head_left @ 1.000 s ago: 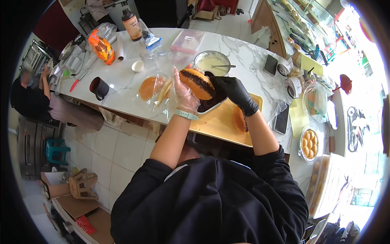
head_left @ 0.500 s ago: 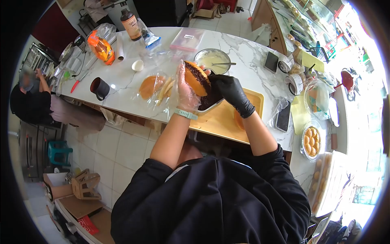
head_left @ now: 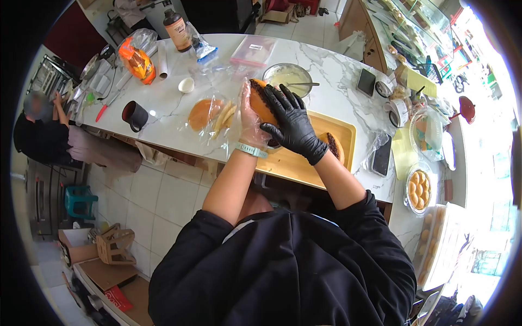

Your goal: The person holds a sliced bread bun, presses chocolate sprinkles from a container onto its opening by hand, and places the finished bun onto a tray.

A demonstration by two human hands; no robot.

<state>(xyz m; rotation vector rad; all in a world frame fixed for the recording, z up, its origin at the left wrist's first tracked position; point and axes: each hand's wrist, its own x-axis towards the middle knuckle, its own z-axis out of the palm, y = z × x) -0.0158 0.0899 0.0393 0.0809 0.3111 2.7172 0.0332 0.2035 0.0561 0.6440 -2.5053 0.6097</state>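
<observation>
left grip [head_left: 252, 125] holds bun [head_left: 261, 108]; right grip [head_left: 294, 123], fingers outstretched, covers dark topping [head_left: 262, 92]: excess pressure could dislodge crumbs.

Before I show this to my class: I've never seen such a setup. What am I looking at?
There's no machine: a person works with both hands gloved, filmed by one camera worn on the head, looking forward and down. The left hand, in clear plastic, holds a bun with dark filling; the right hand, in black, is laid against it. On the marbled table are a yellow tray bearing another filled bun, a bowl of pale mixture and a dark cup.
</observation>
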